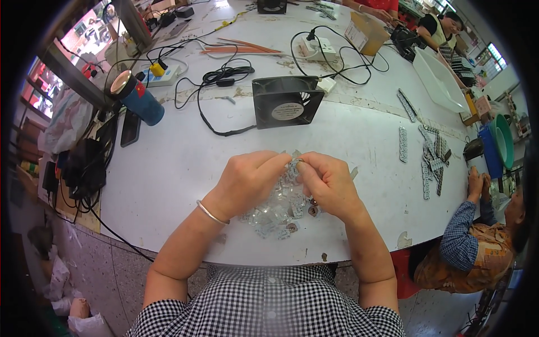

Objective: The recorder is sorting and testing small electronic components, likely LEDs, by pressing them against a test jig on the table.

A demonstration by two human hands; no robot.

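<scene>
The left hand [247,180] and the right hand [328,182] meet at the centre of the frame, fingertips pinched together on one small clear plastic part [293,167] held between them, just above the table [168,168]. Both hands are closed on this part; the exact grip points are hidden by the fingers.

Directly below the hands, toward the lower centre of the frame, lies a loose pile of similar clear parts [278,210], resting on the table close to its near edge. A few darker round pieces are mixed into the pile; their kind cannot be made out at this size.

Handling assessment:
- Weight: each part appears very light; a fingertip pinch is sufficient.
- Stiffness: likely thin moulded plastic, rigid but liable to crack or deform under hard squeezing.
- Surface: glossy and probably slippery; grip the edges, not the flat faces.
- Pile: unstable; parts may scatter or slide off the near edge if brushed.

Surroundings: a black square fan [286,101] stands above the hands at upper centre. Strips of finished pieces [429,157] lie at right.
</scene>
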